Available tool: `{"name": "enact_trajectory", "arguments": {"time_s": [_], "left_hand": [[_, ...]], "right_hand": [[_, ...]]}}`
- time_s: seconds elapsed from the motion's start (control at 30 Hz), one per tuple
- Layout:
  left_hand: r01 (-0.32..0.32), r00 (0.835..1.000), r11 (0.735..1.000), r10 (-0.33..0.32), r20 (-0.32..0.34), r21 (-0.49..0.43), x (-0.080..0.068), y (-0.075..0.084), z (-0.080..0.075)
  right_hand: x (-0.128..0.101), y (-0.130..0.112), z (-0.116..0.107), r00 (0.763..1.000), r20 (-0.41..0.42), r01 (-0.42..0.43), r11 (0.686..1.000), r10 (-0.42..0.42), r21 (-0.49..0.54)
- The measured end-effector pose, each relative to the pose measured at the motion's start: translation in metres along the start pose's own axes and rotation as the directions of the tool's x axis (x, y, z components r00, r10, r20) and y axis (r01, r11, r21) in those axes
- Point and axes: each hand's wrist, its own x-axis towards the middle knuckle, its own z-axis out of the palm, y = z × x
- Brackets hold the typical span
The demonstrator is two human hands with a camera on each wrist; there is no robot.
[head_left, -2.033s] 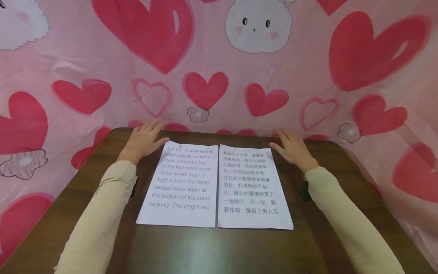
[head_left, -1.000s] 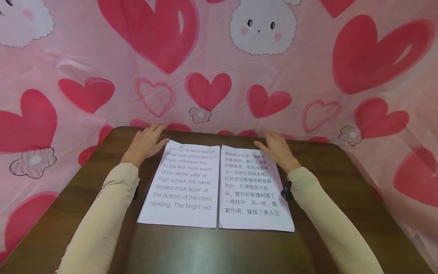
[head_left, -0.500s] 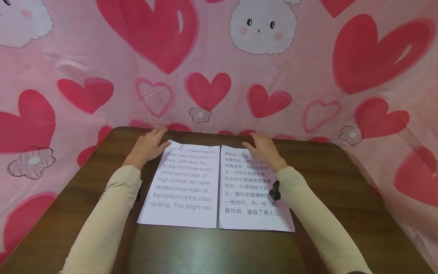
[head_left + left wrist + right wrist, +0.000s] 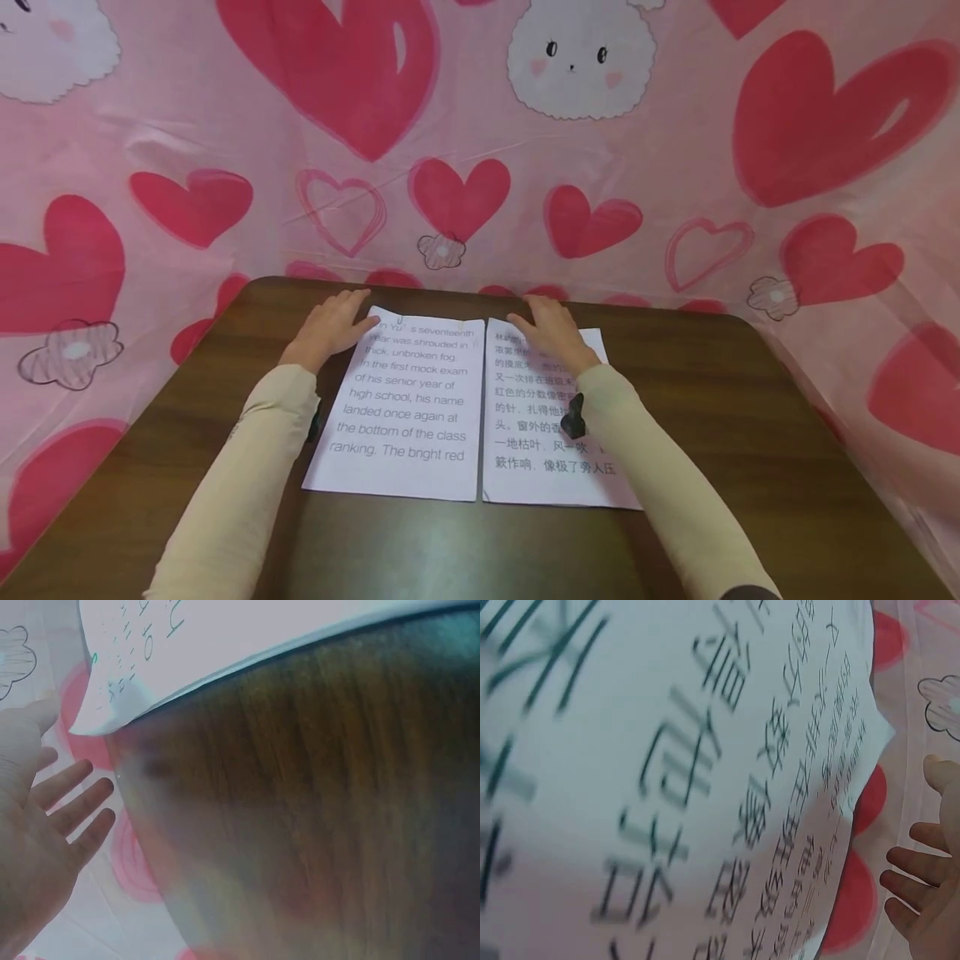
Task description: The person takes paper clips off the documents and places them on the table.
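Two sheets (image 4: 480, 408) side by side, long axes toward wall; left hand (image 4: 330, 327), right hand (image 4: 553, 332) flat, fingers relaxed.

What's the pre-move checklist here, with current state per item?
1. Left hand flat beside the English sheet, thumb at its top left corner: ok.
2. Right hand resting on the top of the Chinese sheet: ok.
3. Any grip on either sheet: not ok, fingers are straight, nothing pinched.
4. Sheets side by side, inner edges close, no overlap: ok.
5. Both sheets lying flat on the table: ok at the near edges; English sheet's top left corner looks slightly lifted.
6. Right sleeve clear of the Chinese sheet: not ok, it covers part of the text.
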Motion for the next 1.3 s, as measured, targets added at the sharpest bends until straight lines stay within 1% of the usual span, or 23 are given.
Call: {"name": "enact_trajectory", "arguments": {"time_s": [0.1,0.27,0.53,0.63,0.8,0.9,1.17,1.3], "left_hand": [[0.008,1.000,1.000,-0.007,0.005,-0.026,0.002,0.001,0.002],[0.039,0.999,0.997,-0.038,0.020,-0.067,0.003,0.005,0.003],[0.056,0.998,0.994,-0.053,0.027,-0.090,0.007,0.009,0.008],[0.052,0.998,0.994,-0.050,0.025,-0.092,0.008,0.008,0.010],[0.035,0.999,0.997,-0.034,0.022,-0.071,0.008,0.008,0.012],[0.030,0.999,0.997,-0.029,0.022,-0.065,0.010,0.007,0.014],[0.032,0.999,0.995,-0.030,0.033,-0.090,0.014,0.006,0.017],[-0.001,1.000,0.997,0.001,0.005,-0.081,0.015,0.007,0.016]], "right_hand": [[0.001,-0.006,0.003,1.000,0.011,-0.003,1.000,0.003,0.020],[0.007,-0.018,0.009,0.999,0.028,0.015,0.999,-0.016,0.037],[0.014,-0.036,0.022,0.999,0.042,0.012,0.999,-0.014,0.048],[0.016,-0.041,0.027,0.999,0.048,0.015,0.999,-0.017,0.039],[0.020,-0.047,0.033,0.998,0.056,0.023,1.000,-0.023,0.014],[0.023,-0.050,0.036,0.998,0.059,0.039,0.999,-0.039,0.002],[0.028,-0.056,0.042,0.995,0.088,0.046,0.999,-0.048,0.023],[0.032,-0.058,0.047,0.994,0.087,0.068,0.998,-0.069,0.008]]}}
